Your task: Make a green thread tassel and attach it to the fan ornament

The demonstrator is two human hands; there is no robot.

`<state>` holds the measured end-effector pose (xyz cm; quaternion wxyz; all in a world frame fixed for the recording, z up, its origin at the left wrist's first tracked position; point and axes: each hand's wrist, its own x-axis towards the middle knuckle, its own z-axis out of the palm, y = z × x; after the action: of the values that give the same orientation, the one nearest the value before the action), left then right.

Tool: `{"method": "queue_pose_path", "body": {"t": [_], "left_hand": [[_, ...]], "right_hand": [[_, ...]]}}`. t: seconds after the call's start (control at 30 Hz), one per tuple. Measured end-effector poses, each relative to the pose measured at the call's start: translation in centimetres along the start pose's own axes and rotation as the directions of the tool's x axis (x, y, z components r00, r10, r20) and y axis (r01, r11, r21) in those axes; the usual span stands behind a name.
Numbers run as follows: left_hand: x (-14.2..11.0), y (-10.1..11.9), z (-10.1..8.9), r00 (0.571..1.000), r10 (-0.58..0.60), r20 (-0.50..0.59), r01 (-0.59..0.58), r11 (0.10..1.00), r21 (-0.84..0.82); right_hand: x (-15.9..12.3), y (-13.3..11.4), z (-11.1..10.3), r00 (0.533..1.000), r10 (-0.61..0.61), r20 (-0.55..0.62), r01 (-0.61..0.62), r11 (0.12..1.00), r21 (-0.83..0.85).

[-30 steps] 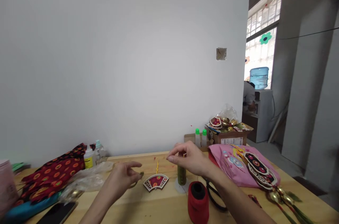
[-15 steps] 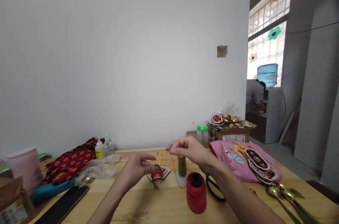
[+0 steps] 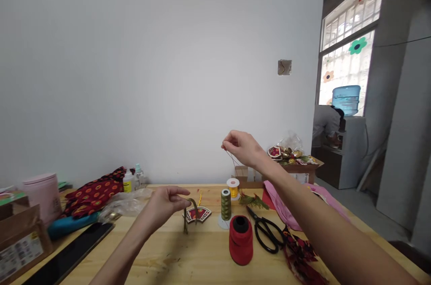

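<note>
My left hand (image 3: 164,202) pinches a drooping bundle of green thread (image 3: 185,223) low over the table. Just behind that bundle lies a fan-shaped ornament (image 3: 204,214) in red and white, with a yellow cord at its top. Raised against the wall, my right hand (image 3: 244,146) has thumb and forefinger closed on a thin dark thread (image 3: 232,159), which hangs down behind the spools. Below it stand a green thread spool (image 3: 226,206), a yellow thread spool (image 3: 233,188) and a red thread cone (image 3: 241,247). Black-handled scissors (image 3: 266,233) lie to the cone's right.
Patterned dark red cloth (image 3: 94,190), a phone (image 3: 72,253), bottles (image 3: 128,181) and a pink canister (image 3: 42,197) occupy the left. Green sprigs (image 3: 254,200), a pink bag (image 3: 279,206) and a carton of ornaments (image 3: 296,168) are at the right. A person (image 3: 326,123) bends beyond the wall.
My right hand has risen well above the spools, drawing the thread up. My left hand has moved slightly left with the green bundle. The view has shifted a little.
</note>
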<state>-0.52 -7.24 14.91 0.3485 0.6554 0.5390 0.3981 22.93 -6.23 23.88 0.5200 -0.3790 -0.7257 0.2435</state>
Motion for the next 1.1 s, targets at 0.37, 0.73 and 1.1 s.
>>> {"method": "queue_pose_path", "body": {"t": [0.37, 0.73, 1.1], "left_hand": [[2.5, 0.5, -0.1, 1.000, 0.005, 0.021, -0.006, 1.000, 0.010], [1.0, -2.0, 0.0, 0.995, 0.012, 0.100, -0.004, 0.997, -0.077], [0.6, -2.2, 2.3, 0.973, -0.014, 0.232, 0.025, 0.999, -0.045]], "right_hand": [[-0.4, 0.8, 0.1, 0.981, 0.181, 0.064, -0.185, 0.981, 0.065], [-6.6, 6.5, 10.3, 0.965, 0.199, 0.168, -0.202, 0.979, 0.002], [-8.2, 9.2, 11.2, 0.965, 0.182, 0.189, -0.194, 0.980, 0.049]]}}
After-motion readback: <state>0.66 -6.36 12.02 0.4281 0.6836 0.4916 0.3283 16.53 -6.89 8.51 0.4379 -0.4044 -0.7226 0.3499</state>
